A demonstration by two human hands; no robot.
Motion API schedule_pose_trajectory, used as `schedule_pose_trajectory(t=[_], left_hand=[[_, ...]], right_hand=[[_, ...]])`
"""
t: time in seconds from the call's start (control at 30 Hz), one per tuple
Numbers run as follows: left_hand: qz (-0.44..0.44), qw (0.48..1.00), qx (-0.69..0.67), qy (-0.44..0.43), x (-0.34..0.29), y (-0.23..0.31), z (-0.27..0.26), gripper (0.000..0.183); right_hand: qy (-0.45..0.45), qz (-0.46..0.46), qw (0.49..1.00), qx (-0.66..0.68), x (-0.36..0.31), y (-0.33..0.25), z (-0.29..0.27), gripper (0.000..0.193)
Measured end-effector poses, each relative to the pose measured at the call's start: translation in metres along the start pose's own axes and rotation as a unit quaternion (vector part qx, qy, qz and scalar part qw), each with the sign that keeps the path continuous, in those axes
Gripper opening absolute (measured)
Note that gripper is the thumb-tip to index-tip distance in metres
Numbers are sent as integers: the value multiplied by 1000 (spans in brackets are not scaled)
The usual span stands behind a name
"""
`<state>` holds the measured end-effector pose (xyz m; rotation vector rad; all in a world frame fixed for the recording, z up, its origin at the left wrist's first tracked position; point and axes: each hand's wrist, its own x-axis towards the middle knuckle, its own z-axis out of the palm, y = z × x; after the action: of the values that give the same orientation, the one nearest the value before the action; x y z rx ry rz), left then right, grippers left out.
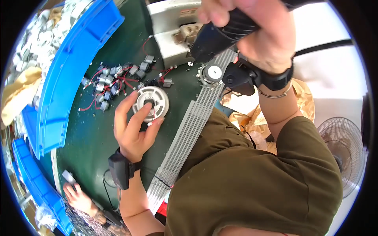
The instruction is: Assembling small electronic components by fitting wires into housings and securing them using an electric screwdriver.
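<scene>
Dark green surface [88, 143] spreads beneath the left hand [134, 139], its fingers parted over a white round plastic disc with a black hub [158, 94], apparently touching it. To its right, the right hand [264, 33] grips a black cylindrical tool [218, 37]. Beyond the left hand lie small grey wired motors [140, 74]. Positioning the disc seems underway; the next move calls for a steady hold.

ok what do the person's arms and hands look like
The left hand and right hand are ungloved. Each wrist has a black strap and boxy black device, with a thin black cable beside the left one. The right wrist adds a thin bracelet; the sleeve is short, olive-brown.
</scene>
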<state>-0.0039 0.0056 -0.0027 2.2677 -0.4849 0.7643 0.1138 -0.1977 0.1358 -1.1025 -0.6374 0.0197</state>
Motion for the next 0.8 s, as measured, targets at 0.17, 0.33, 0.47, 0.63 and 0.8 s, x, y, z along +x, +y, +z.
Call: schedule_pose_trajectory(t=[0.17, 0.33, 0.47, 0.63, 0.8], left_hand=[[-12, 999, -26, 33, -1, 1, 11, 37], [-16, 999, 13, 44, -2, 6, 8, 36], [-14, 999, 1, 47, 2, 9, 10, 35], [-19, 999, 4, 46, 0, 7, 9, 34], [-20, 999, -2, 46, 1, 7, 10, 34]], right_hand=[[-87, 48, 979, 176, 6, 7, 36, 33], [-101, 126, 987, -4, 9, 21, 56, 37], [-124, -168, 962, -174, 5, 29, 58, 35], [-62, 24, 998, 12, 12, 31, 58, 35], [-92, -39, 995, -30, 13, 36, 57, 36]])
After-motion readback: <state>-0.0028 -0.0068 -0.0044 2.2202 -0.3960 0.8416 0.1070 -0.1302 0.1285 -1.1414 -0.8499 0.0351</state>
